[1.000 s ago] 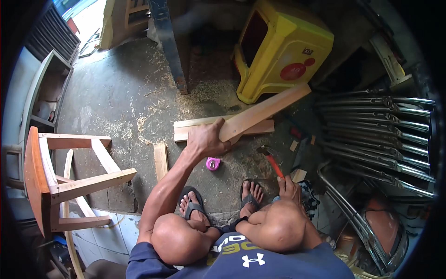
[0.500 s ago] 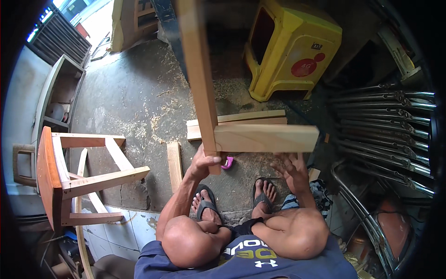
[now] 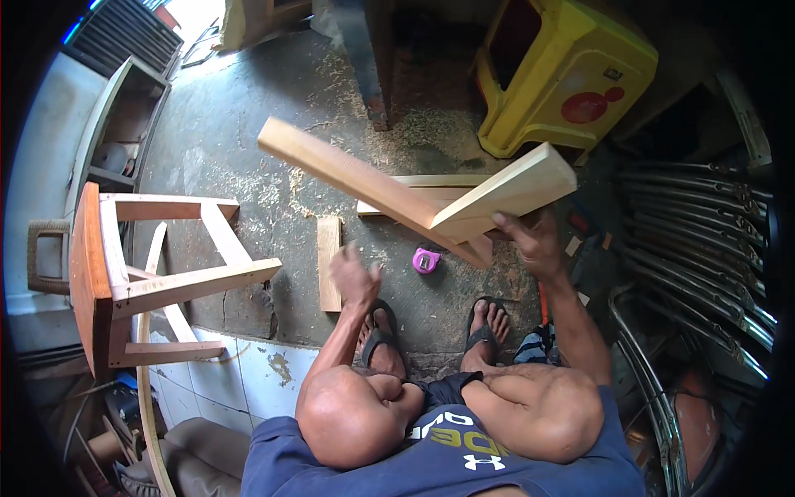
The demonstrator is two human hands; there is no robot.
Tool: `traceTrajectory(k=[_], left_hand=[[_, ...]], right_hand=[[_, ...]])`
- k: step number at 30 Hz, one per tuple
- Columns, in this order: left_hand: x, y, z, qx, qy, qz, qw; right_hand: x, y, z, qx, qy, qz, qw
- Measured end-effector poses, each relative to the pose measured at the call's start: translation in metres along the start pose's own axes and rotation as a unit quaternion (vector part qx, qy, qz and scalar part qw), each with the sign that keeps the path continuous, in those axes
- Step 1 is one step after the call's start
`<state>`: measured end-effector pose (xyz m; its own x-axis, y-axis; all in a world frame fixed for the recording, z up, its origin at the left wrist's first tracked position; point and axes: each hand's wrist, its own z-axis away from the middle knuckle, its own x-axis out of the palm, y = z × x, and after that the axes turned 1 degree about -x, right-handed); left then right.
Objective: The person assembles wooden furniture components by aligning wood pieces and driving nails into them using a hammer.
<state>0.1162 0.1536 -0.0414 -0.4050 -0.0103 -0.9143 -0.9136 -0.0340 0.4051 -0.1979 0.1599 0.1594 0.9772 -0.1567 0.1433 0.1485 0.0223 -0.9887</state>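
Note:
My right hand [image 3: 537, 246] grips a T-like wooden piece by its shorter, pale board [image 3: 509, 197], thumb on the lower edge. That board meets a longer wooden bar [image 3: 348, 176] near the bar's lower end, and the bar slants up to the left over the floor. My left hand [image 3: 354, 276] is off the wood, somewhat blurred, thumb apart from the fingers and nothing in it. It hovers beside a short wooden slat [image 3: 329, 286] on the floor. Between my hands lies a pink tape measure [image 3: 426, 261]. More wooden boards [image 3: 397, 181] lie behind the held piece.
A wooden stool [image 3: 93, 282] rests on its side at the left. A yellow plastic stool [image 3: 538, 108] stands at the far right, near a dark post [image 3: 364, 66]. Folded metal chairs [image 3: 696, 224] line the right side. Wood shavings [image 3: 331, 91] litter the concrete floor.
The wooden piece has tipped from nearly upright to slanting left. My left hand has let go of the bar; my right hand has taken hold of the shorter board.

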Motion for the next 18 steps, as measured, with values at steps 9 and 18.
traceTrajectory(k=[9,18], left_hand=[[-0.039,-0.146,0.068,-0.156,-0.103,-0.094,0.978],[-0.12,-0.147,0.136,-0.2,-0.186,0.191,0.943]], right_hand=[[-0.014,0.081,-0.032,-0.01,-0.106,0.167,0.98],[-0.004,0.099,-0.057,-0.06,-0.158,0.186,0.968]])
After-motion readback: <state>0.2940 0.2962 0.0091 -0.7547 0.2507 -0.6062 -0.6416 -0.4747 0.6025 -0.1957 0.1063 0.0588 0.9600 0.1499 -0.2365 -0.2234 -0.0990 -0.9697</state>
